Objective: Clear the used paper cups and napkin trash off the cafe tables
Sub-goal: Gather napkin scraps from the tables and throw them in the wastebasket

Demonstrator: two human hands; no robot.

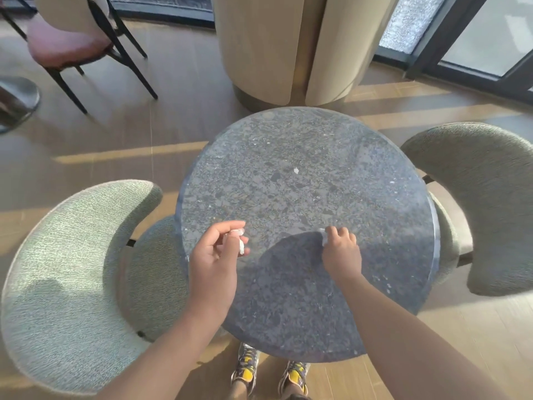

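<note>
Low in the middle of the frame, the left hand point(215, 255) pinches soft napkin bits point(241, 249), and the right hand point(341, 252) pinches another scrap point(323, 239) on the table point(288, 140). Paper is light and tears easily, so pinch gently.

Napkin scraps point(241, 247) in both hands point(213, 264) point(341, 254) at round table point(288, 145)

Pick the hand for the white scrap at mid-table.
Probably the right hand: it sits low on the table, nearer the scrap, pinching a small bit. The left hand holds a fuller wad.
</note>
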